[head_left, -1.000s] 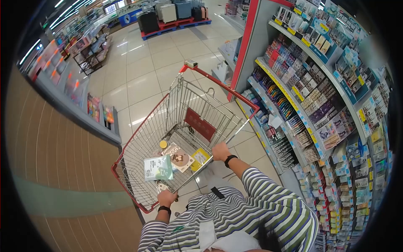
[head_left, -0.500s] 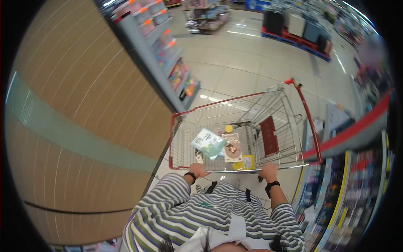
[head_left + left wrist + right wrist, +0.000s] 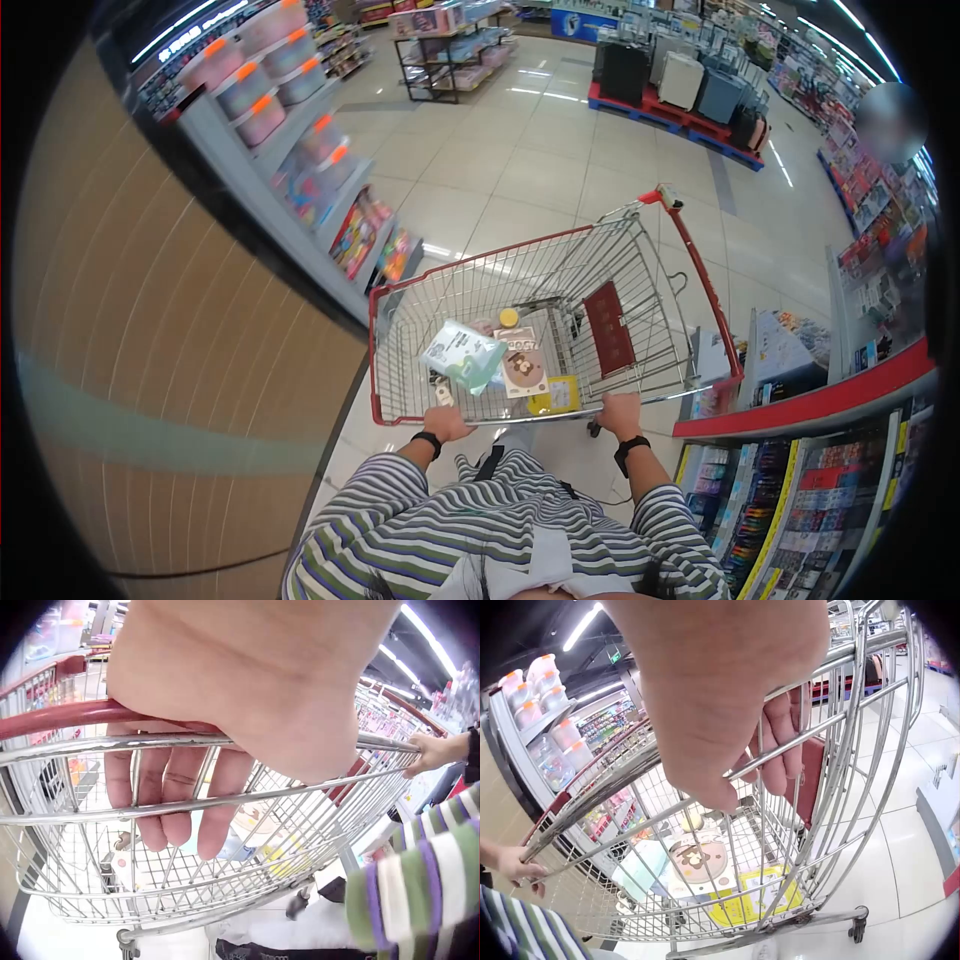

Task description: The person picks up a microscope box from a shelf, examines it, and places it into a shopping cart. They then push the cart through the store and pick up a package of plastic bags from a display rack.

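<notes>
A wire shopping cart (image 3: pixel 640 290) with red trim stands in front of me. My left hand (image 3: pixel 445 422) grips the left end of its handle bar (image 3: pixel 530 417). At the bar's right end my right hand (image 3: pixel 620 412) grips it too. In the left wrist view the left hand (image 3: pixel 225 690) curls its fingers (image 3: pixel 176 795) over the red bar. The right hand (image 3: pixel 720 697) wraps the bar the same way in its own view. In the basket lie a green packet (image 3: pixel 462 352), a brown bear-print packet (image 3: pixel 523 370), a yellow packet (image 3: pixel 556 397) and a small yellow round item (image 3: pixel 509 317).
A wood-panelled wall (image 3: pixel 170 330) runs close on the left, with a shelf of plastic tubs (image 3: pixel 290 130) beyond it. A red-edged stationery shelf (image 3: pixel 820 470) stands close on the right. Tiled floor (image 3: pixel 540 170) stretches ahead to suitcases on a pallet (image 3: pixel 680 85).
The cart has swung left, away from the stationery shelf, and now points down the aisle. Both hands have stayed on the handle bar.
</notes>
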Motion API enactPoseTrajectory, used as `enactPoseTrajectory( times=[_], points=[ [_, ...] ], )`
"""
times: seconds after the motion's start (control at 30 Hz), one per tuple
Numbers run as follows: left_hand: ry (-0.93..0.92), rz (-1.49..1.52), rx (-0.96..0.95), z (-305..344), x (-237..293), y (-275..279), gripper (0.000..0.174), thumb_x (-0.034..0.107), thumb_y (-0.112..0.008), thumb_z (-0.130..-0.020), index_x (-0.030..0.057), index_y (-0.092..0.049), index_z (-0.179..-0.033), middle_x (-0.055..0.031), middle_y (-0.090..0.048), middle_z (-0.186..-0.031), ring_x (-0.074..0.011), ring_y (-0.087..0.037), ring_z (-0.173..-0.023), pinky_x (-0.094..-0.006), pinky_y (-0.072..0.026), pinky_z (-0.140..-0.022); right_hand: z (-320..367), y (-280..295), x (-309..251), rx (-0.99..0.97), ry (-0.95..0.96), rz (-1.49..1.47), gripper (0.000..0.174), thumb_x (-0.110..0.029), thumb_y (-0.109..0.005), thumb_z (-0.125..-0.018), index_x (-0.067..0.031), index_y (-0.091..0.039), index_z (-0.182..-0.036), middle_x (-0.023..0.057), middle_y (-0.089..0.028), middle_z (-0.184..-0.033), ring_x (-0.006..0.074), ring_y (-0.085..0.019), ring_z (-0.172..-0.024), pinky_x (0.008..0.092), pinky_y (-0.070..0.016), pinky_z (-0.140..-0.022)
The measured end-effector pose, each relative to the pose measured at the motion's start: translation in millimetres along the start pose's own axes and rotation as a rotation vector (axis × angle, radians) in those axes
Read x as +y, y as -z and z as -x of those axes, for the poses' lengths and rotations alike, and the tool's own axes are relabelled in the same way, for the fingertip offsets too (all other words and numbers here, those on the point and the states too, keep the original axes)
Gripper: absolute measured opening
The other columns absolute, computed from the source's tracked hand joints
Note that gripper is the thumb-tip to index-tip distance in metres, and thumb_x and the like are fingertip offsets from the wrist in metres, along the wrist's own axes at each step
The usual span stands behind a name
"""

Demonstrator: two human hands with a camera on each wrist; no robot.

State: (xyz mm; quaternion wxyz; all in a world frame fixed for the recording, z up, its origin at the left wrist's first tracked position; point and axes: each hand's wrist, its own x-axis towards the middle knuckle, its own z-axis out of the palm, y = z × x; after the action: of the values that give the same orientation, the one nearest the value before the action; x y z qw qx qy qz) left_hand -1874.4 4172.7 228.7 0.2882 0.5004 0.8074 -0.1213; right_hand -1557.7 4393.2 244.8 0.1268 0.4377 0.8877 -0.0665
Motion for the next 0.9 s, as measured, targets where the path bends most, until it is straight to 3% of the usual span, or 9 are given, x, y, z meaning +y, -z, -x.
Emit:
enactPoseTrajectory(
  times=[0.1,0.13,0.2,0.3,0.37,0.5,0.6,0.8,0.9],
  points=[
    [0.005,-0.015,-0.01,-39,17,10,0.069,0.071,-0.046,-0.073,0.008,-0.07,-0.089,-0.0149,-0.068,-0.086,-0.0309,-0.066,-0.083,-0.0415,-0.0518,-0.069,-42,-23,38,0.233,0.152,-0.043,0.019,-0.023,-0.07,-0.06,-0.009,-0.065,-0.073,0.0143,-0.064,-0.07,0.0335,-0.063,-0.07,0.0429,-0.0481,-0.067],
    [-0.012,0.002,0.013,-59,19,12,0.068,0.07,-0.048,-0.072,0.0077,-0.071,-0.087,-0.0146,-0.068,-0.085,-0.031,-0.066,-0.083,-0.0422,-0.0515,-0.068,-62,-27,49,0.266,0.201,-0.066,0.02,-0.029,-0.069,-0.058,-0.0106,-0.062,-0.062,0.0124,-0.061,-0.06,0.0308,-0.061,-0.058,0.0428,-0.045,-0.057],
    [0.003,0.001,-0.002,-91,30,25,0.068,0.071,-0.049,-0.071,0.0075,-0.071,-0.085,-0.0152,-0.068,-0.084,-0.0313,-0.066,-0.082,-0.0427,-0.051,-0.068,-96,-17,61,0.074,0.091,-0.069,0.017,-0.025,-0.068,-0.061,-0.0097,-0.068,-0.068,0.0125,-0.064,-0.069,0.0314,-0.062,-0.067,0.0415,-0.0468,-0.07],
    [-0.049,-0.034,0.045,-128,35,47,0.064,0.068,-0.051,-0.071,0.0079,-0.071,-0.082,-0.0139,-0.068,-0.082,-0.0306,-0.066,-0.079,-0.042,-0.0516,-0.067,-133,-9,78,0.152,0.162,0.025,0.018,-0.029,-0.069,-0.063,-0.0111,-0.068,-0.064,0.0107,-0.064,-0.065,0.0285,-0.063,-0.066,0.0403,-0.0445,-0.069],
    [0.008,-0.016,0.042,-151,47,66,0.063,0.067,-0.052,-0.072,0.0082,-0.071,-0.081,-0.0135,-0.068,-0.082,-0.0305,-0.066,-0.079,-0.0418,-0.0517,-0.066,-160,-7,83,0.069,0.063,0.072,0.02,-0.031,-0.069,-0.062,-0.0117,-0.069,-0.064,0.0096,-0.064,-0.064,0.0271,-0.063,-0.066,0.0383,-0.0429,-0.068],
    [0.041,-0.029,0.036,-207,71,125,0.061,0.067,-0.053,-0.072,0.009,-0.071,-0.081,-0.0121,-0.068,-0.08,-0.0299,-0.066,-0.077,-0.0414,-0.0518,-0.065,-229,20,117,0.07,0.067,0.053,0.021,-0.032,-0.069,-0.063,-0.0111,-0.069,-0.066,0.0095,-0.064,-0.065,0.0264,-0.063,-0.066,0.0379,-0.0427,-0.07],
    [-0.025,-0.016,0.079,-242,49,138,0.063,0.068,-0.053,-0.072,0.0082,-0.071,-0.082,-0.0114,-0.069,-0.08,-0.0289,-0.066,-0.075,-0.0413,-0.052,-0.064,-257,39,99,0.091,0.0,0.101,0.025,-0.034,-0.067,-0.062,-0.0095,-0.069,-0.064,0.0097,-0.064,-0.063,0.0268,-0.062,-0.063,0.0395,-0.0426,-0.065],
    [-0.041,-0.025,0.037,-321,46,194,0.059,0.065,-0.054,-0.072,0.0089,-0.071,-0.082,-0.0118,-0.069,-0.082,-0.0286,-0.066,-0.076,-0.0417,-0.0518,-0.063,-340,68,109,0.028,-0.029,0.077,0.026,-0.038,-0.069,-0.063,-0.0116,-0.068,-0.064,0.0083,-0.065,-0.067,0.0254,-0.063,-0.066,0.0368,-0.0404,-0.073],
    [-0.019,-0.041,0.017,-355,62,237,0.059,0.064,-0.053,-0.072,0.0091,-0.071,-0.082,-0.012,-0.069,-0.082,-0.0288,-0.066,-0.078,-0.0421,-0.0515,-0.065,-385,81,130,-0.015,-0.029,0.063,0.026,-0.037,-0.069,-0.064,-0.0115,-0.069,-0.067,0.0081,-0.066,-0.069,0.025,-0.063,-0.068,0.0378,-0.0412,-0.072]
  ],
)
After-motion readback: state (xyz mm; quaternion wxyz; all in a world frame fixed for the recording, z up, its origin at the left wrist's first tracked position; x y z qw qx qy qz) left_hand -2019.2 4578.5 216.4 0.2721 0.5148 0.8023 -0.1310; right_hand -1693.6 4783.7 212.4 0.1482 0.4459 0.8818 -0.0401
